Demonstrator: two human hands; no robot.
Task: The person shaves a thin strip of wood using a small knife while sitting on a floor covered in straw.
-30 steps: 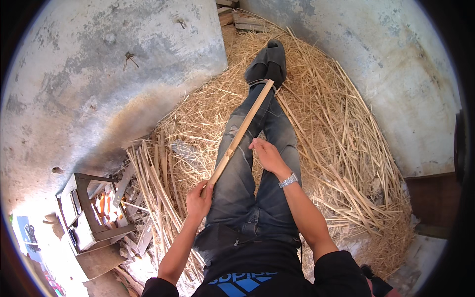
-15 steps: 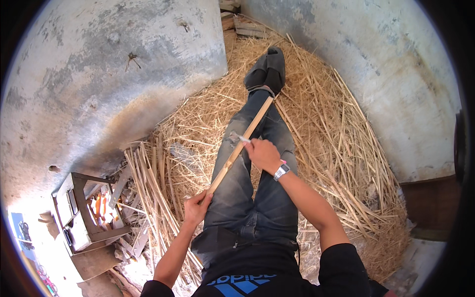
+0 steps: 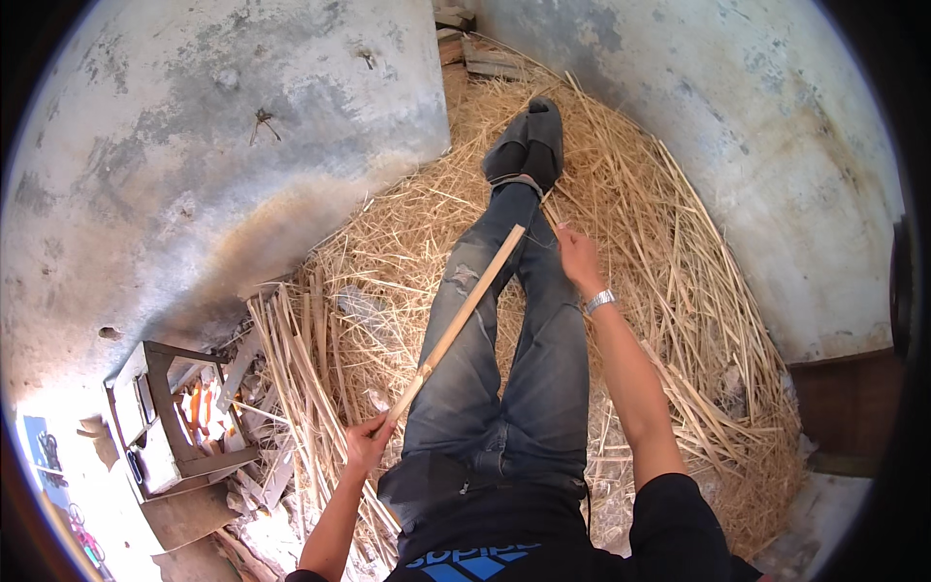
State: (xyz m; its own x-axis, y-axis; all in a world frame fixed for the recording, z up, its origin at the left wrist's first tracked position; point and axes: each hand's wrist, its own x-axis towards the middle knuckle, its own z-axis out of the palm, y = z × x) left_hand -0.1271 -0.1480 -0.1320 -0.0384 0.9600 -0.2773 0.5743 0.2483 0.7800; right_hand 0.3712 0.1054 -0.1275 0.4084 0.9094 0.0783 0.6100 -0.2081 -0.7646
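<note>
My left hand (image 3: 367, 444) is closed round the lower end of a long, pale bamboo strip (image 3: 464, 315). The strip slants up and away across my outstretched legs (image 3: 461, 388), its far end resting near my shins. My right hand (image 3: 579, 260), with a watch on the wrist, is beside the right shin, apart from the strip. Its fingers are curled in; a small pale tip shows at them, but what they hold is too small to make out. My crossed feet in dark shoes (image 3: 524, 145) lie beyond both hands.
Straw-like shavings (image 3: 640, 281) cover the floor around my legs. More thin strips (image 3: 301, 359) lie in a bundle at left, beside a box-like frame (image 3: 160, 417) with orange-handled things in it. Worn grey walls (image 3: 242, 126) stand left and right (image 3: 737, 145).
My right hand has moved away from the strip, forward and to the right. My left hand has drawn the strip back toward me and slightly left.
</note>
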